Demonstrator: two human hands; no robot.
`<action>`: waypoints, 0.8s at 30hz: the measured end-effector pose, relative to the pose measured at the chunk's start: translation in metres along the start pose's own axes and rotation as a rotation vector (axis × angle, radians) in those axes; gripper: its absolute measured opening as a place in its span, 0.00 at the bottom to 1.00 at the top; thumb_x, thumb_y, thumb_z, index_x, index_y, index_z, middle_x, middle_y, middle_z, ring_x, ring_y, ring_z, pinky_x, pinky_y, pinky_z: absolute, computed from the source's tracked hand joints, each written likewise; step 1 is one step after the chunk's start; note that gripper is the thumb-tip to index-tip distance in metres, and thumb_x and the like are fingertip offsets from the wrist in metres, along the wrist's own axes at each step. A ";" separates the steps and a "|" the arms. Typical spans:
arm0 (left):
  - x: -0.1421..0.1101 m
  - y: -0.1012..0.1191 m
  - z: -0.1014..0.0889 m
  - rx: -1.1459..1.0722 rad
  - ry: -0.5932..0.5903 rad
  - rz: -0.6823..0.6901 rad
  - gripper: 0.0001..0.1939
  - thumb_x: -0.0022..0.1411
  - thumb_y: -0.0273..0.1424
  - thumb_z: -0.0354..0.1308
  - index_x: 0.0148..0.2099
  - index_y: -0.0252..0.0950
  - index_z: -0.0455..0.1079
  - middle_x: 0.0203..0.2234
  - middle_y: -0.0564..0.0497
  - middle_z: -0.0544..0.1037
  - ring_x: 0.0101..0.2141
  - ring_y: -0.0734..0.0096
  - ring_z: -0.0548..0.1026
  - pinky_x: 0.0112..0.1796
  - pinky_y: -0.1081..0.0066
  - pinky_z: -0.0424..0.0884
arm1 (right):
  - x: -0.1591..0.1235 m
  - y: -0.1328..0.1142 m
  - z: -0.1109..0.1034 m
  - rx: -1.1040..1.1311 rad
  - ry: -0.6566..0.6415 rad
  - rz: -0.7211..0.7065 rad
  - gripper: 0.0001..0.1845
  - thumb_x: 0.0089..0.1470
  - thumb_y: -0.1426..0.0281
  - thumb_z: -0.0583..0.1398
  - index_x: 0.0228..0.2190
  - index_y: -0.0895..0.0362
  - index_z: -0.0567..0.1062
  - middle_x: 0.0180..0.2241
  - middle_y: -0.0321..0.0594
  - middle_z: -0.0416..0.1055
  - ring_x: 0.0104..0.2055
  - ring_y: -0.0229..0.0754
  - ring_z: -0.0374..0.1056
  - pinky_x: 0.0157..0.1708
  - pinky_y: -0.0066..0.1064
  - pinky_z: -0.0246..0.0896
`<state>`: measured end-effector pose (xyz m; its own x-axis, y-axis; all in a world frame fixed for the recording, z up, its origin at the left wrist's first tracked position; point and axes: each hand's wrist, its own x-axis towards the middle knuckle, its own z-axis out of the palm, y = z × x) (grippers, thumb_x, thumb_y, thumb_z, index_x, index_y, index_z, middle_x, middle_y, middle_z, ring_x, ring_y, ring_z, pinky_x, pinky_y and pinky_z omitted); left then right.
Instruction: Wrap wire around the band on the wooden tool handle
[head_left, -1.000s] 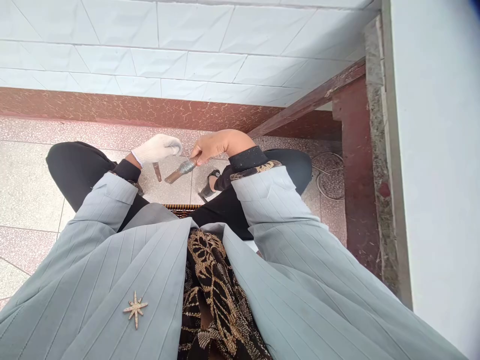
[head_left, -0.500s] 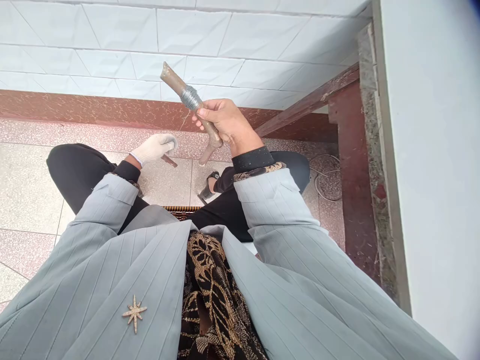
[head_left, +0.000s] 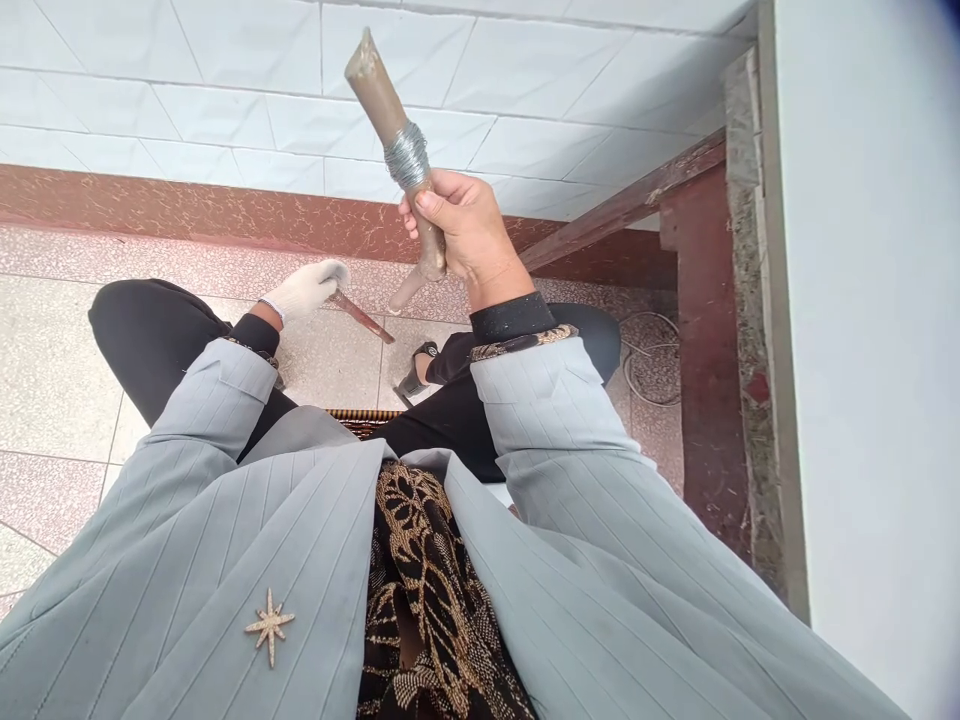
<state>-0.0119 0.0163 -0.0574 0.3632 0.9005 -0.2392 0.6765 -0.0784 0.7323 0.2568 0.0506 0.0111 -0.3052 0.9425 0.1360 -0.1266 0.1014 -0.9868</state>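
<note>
I have the forked stick (head_left: pixel 377 98) pinched between the right hand's (head_left: pixel 469 230) thumb and fingers, just below its wire wrapping (head_left: pixel 407 155), its long axis slanting forward and left on my feed. The gloved left hand (head_left: pixel 302 291) sits apart to the left, fingers curled on a thin reddish-brown stick (head_left: pixel 364 318).

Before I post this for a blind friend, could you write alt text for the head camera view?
A bare right hand raises a forked wooden stick wound with silvery wire; the white-gloved left hand holds a thin brown stick over a tiled floor.
</note>
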 end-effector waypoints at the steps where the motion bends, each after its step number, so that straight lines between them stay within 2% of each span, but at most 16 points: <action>1: 0.000 0.001 0.000 -0.047 0.006 -0.028 0.16 0.68 0.25 0.54 0.53 0.38 0.78 0.52 0.43 0.85 0.49 0.63 0.82 0.52 0.64 0.80 | 0.001 0.000 -0.001 0.031 0.019 -0.022 0.26 0.49 0.43 0.80 0.33 0.49 0.81 0.36 0.38 0.80 0.33 0.44 0.70 0.36 0.36 0.75; 3: 0.000 0.003 0.000 -0.123 0.025 -0.094 0.13 0.68 0.24 0.54 0.50 0.37 0.78 0.51 0.42 0.84 0.46 0.64 0.83 0.47 0.66 0.82 | 0.001 -0.001 -0.002 0.059 0.045 -0.043 0.28 0.48 0.42 0.79 0.32 0.50 0.80 0.34 0.38 0.78 0.32 0.43 0.68 0.34 0.34 0.73; 5: 0.000 0.005 0.000 -0.175 0.040 -0.157 0.11 0.70 0.25 0.54 0.48 0.36 0.77 0.50 0.41 0.84 0.43 0.65 0.83 0.43 0.67 0.83 | 0.000 -0.005 -0.003 0.027 0.026 -0.022 0.26 0.48 0.43 0.79 0.32 0.48 0.80 0.36 0.39 0.78 0.34 0.45 0.68 0.36 0.36 0.75; 7: 0.001 0.004 -0.001 -0.198 0.026 -0.235 0.12 0.71 0.26 0.53 0.50 0.37 0.77 0.46 0.41 0.83 0.38 0.64 0.84 0.42 0.64 0.84 | -0.003 -0.010 -0.004 -0.019 -0.021 0.006 0.23 0.50 0.44 0.79 0.33 0.45 0.80 0.38 0.40 0.79 0.38 0.49 0.71 0.40 0.39 0.77; 9: 0.001 0.002 -0.002 -0.111 -0.029 -0.342 0.15 0.70 0.27 0.53 0.53 0.35 0.79 0.42 0.40 0.84 0.38 0.57 0.86 0.44 0.57 0.85 | -0.006 -0.014 -0.005 -0.042 -0.047 0.014 0.24 0.50 0.42 0.78 0.35 0.43 0.79 0.40 0.41 0.80 0.43 0.53 0.73 0.43 0.42 0.78; 11: 0.001 -0.001 -0.004 0.123 -0.068 -0.414 0.17 0.66 0.26 0.57 0.54 0.33 0.81 0.43 0.34 0.85 0.46 0.43 0.87 0.53 0.46 0.82 | -0.007 -0.016 -0.004 -0.064 -0.026 0.019 0.27 0.48 0.39 0.77 0.35 0.44 0.78 0.41 0.42 0.81 0.44 0.55 0.74 0.44 0.45 0.78; 13: 0.000 -0.002 -0.003 0.289 -0.045 -0.335 0.22 0.61 0.23 0.61 0.56 0.32 0.82 0.54 0.30 0.85 0.60 0.35 0.82 0.64 0.40 0.75 | -0.007 -0.015 -0.001 -0.083 -0.036 0.052 0.28 0.48 0.39 0.77 0.34 0.45 0.79 0.41 0.41 0.81 0.42 0.54 0.74 0.45 0.45 0.79; 14: -0.001 -0.001 -0.002 0.266 -0.023 -0.229 0.26 0.60 0.23 0.63 0.60 0.34 0.81 0.62 0.31 0.83 0.66 0.36 0.78 0.69 0.42 0.71 | -0.007 -0.013 0.001 -0.078 -0.065 0.072 0.26 0.49 0.40 0.78 0.34 0.45 0.80 0.40 0.41 0.81 0.41 0.52 0.74 0.45 0.44 0.79; 16: -0.004 0.006 0.002 0.017 -0.018 0.050 0.36 0.62 0.25 0.65 0.72 0.40 0.74 0.74 0.38 0.75 0.74 0.45 0.71 0.73 0.50 0.68 | -0.007 -0.010 0.007 -0.053 -0.151 0.121 0.23 0.52 0.45 0.79 0.34 0.46 0.80 0.38 0.40 0.81 0.41 0.49 0.76 0.43 0.41 0.78; 17: -0.005 0.011 0.005 -0.138 -0.035 0.169 0.38 0.65 0.28 0.66 0.76 0.42 0.70 0.76 0.40 0.72 0.76 0.50 0.69 0.72 0.54 0.69 | -0.007 -0.009 0.010 -0.042 -0.177 0.145 0.23 0.54 0.47 0.79 0.33 0.47 0.79 0.37 0.40 0.81 0.41 0.49 0.76 0.42 0.40 0.78; 19: -0.007 0.021 0.011 -0.375 -0.061 0.288 0.34 0.71 0.33 0.66 0.76 0.41 0.69 0.72 0.40 0.77 0.71 0.55 0.75 0.68 0.59 0.73 | -0.007 -0.008 0.015 -0.057 -0.190 0.206 0.22 0.58 0.48 0.78 0.33 0.48 0.78 0.35 0.40 0.80 0.43 0.50 0.77 0.41 0.39 0.76; 21: -0.010 0.028 0.015 -0.490 -0.031 0.266 0.22 0.76 0.36 0.64 0.68 0.37 0.75 0.56 0.40 0.86 0.55 0.61 0.85 0.58 0.62 0.79 | -0.007 -0.009 0.017 -0.088 -0.148 0.240 0.23 0.58 0.49 0.78 0.32 0.48 0.76 0.35 0.41 0.80 0.44 0.51 0.77 0.40 0.39 0.74; 22: -0.011 0.030 0.016 -0.522 0.004 0.230 0.16 0.78 0.35 0.62 0.62 0.35 0.77 0.47 0.43 0.87 0.45 0.65 0.85 0.52 0.65 0.80 | -0.007 -0.010 0.016 -0.089 -0.114 0.233 0.22 0.56 0.49 0.78 0.32 0.48 0.76 0.35 0.41 0.80 0.43 0.50 0.76 0.40 0.39 0.74; 24: -0.012 0.030 0.017 -0.558 0.053 0.161 0.09 0.79 0.31 0.59 0.51 0.34 0.79 0.31 0.50 0.81 0.29 0.74 0.76 0.39 0.71 0.77 | -0.007 -0.011 0.013 -0.053 -0.037 0.181 0.22 0.52 0.49 0.78 0.33 0.47 0.77 0.38 0.39 0.80 0.41 0.49 0.75 0.42 0.39 0.74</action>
<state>0.0151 -0.0036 -0.0432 0.3914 0.9171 -0.0756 0.1700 0.0086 0.9854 0.2481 0.0390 0.0227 -0.3531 0.9346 -0.0423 -0.0170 -0.0517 -0.9985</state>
